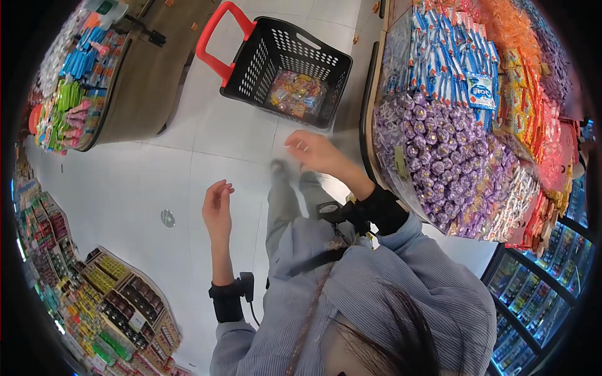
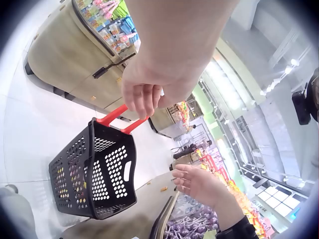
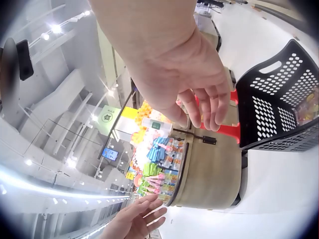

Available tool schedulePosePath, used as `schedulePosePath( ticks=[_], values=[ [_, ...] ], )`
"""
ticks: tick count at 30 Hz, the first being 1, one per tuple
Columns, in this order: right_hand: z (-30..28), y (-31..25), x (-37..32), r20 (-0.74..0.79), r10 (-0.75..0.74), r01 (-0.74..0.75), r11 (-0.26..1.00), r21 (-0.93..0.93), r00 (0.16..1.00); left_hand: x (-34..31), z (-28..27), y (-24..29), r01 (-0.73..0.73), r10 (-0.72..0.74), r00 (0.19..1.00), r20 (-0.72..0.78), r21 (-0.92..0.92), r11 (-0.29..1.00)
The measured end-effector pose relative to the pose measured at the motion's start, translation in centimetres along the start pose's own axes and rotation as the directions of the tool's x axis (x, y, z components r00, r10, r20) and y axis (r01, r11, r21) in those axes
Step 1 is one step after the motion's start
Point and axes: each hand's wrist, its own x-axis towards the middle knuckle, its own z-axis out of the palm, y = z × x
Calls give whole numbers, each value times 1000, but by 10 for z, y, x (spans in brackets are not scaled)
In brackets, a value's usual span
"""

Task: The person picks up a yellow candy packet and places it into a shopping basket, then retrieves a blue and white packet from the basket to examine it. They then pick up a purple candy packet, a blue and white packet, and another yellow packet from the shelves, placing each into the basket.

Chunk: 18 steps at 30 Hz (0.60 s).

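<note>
A black perforated basket [image 1: 251,69] with a red handle [image 1: 204,44] stands on the floor, with colourful wrapped packets [image 1: 298,91] inside. In the head view my left hand [image 1: 217,210] hangs over the floor with loosely bent fingers, holding nothing. My right hand [image 1: 316,152], also holding nothing, is just below the basket's near edge, fingers relaxed. The left wrist view shows my left hand [image 2: 149,89] overlapping the red handle [image 2: 112,115]; contact is not shown. From the right wrist, my right hand [image 3: 187,84] appears in front of the handle [image 3: 229,130].
A candy display [image 1: 433,156] with purple-wrapped sweets and blue-white packets stands on the right. At the upper left is a rounded counter [image 1: 147,81] with hanging goods. Shelves of packets [image 1: 119,301] fill the lower left, and lit cabinets [image 1: 539,282] the lower right.
</note>
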Motion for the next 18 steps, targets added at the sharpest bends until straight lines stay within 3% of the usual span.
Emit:
schedulePosePath(
  ticks=[5,13,18],
  values=[
    [-4,9,41,-77,95,-97,995,-25,993,79,-9,7,-6,8,998,63,-20,1000],
    [12,55,127,-202,312,-333,939,-83,929,240,-4,-25,14,-25,940,340,37,999],
    [25,68,175,-214,408,-415,910,12,888,315,9,-42,49,-77,908,412,79,996]
  ],
)
